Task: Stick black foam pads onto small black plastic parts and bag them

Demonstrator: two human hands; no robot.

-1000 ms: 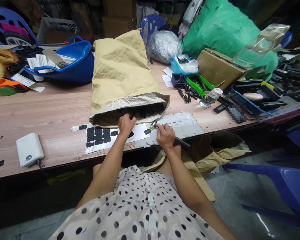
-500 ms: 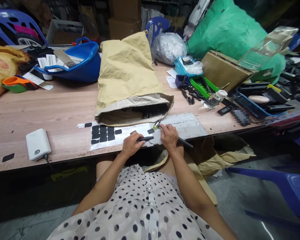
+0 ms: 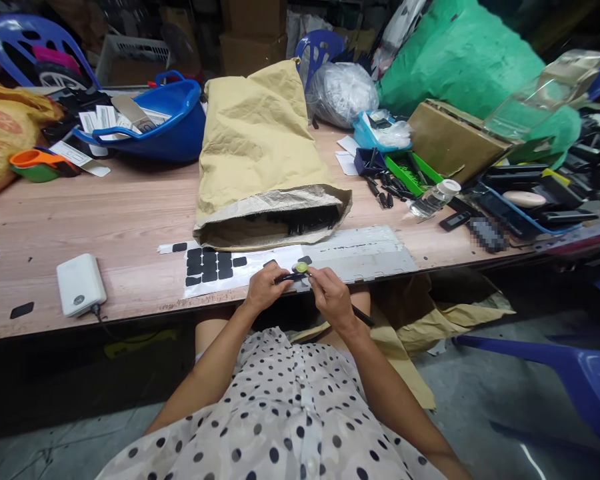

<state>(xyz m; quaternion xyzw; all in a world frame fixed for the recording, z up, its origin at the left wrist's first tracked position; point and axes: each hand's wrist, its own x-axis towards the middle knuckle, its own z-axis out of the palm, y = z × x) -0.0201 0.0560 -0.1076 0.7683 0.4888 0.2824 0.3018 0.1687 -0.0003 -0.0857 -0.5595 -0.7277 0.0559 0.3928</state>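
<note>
Hammer (image 3: 301, 267), gripped by the right hand (image 3: 333, 295) on the near side of the paper bag (image 3: 257, 140), is best kept square to the black piece (image 3: 290, 277) — pinched there by the left hand (image 3: 263, 287), ideally without wobble.

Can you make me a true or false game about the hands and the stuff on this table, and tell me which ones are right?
1. The left hand holds a thin black piece. True.
2. The right hand is empty. False: the right hand holds a tool with a yellow-green end.
3. The tan sack has its open end towards the person. True.
4. The blue basin is right of the tan sack. False: the blue basin is on its left.
5. A white box lies left of both hands. True.
</note>
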